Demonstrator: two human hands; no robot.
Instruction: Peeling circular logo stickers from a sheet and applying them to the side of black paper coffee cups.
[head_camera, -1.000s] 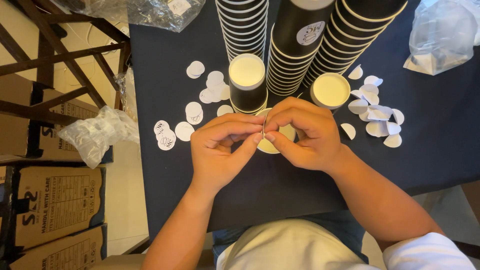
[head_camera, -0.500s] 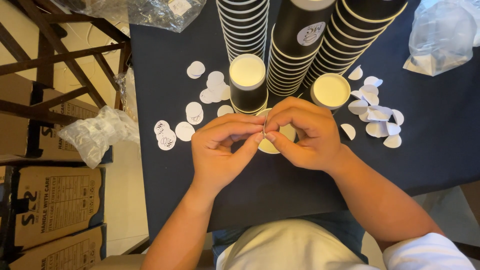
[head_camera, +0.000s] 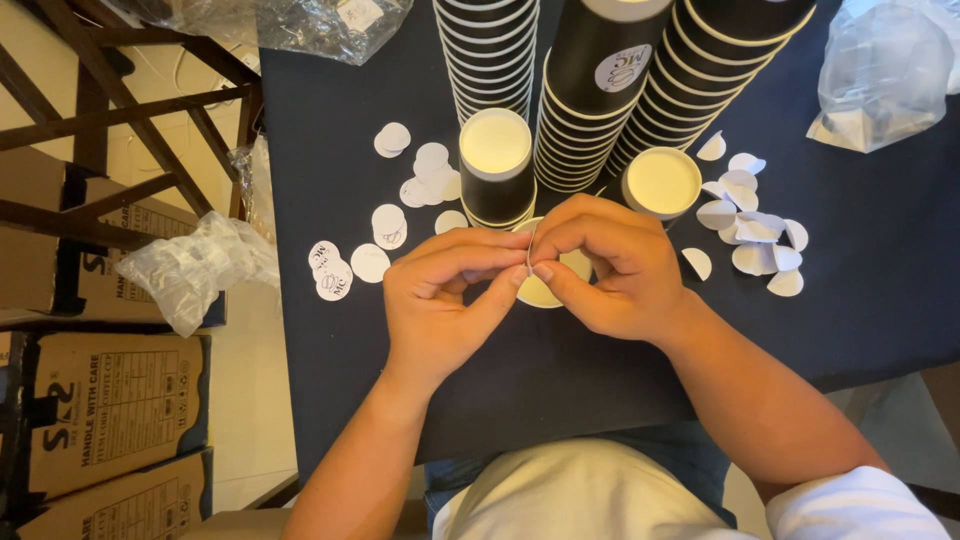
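My left hand (head_camera: 445, 300) and my right hand (head_camera: 610, 265) meet over the middle of the dark table (head_camera: 860, 300). Together they pinch a small round white sticker (head_camera: 529, 250), held on edge between thumbs and fingertips. Right under the hands stands an open black paper cup (head_camera: 545, 292) with a cream inside, mostly hidden. Two more open black cups stand just beyond: one (head_camera: 494, 160) to the left, one (head_camera: 661, 181) to the right.
Three tall stacks of black cups (head_camera: 590, 90) lean at the back. Loose round stickers (head_camera: 400, 210) lie left of the hands, peeled white backings (head_camera: 750, 215) to the right. Clear plastic bags (head_camera: 880, 70) sit at the corners. Cardboard boxes (head_camera: 110, 400) and a wooden chair frame (head_camera: 110, 120) stand at left.
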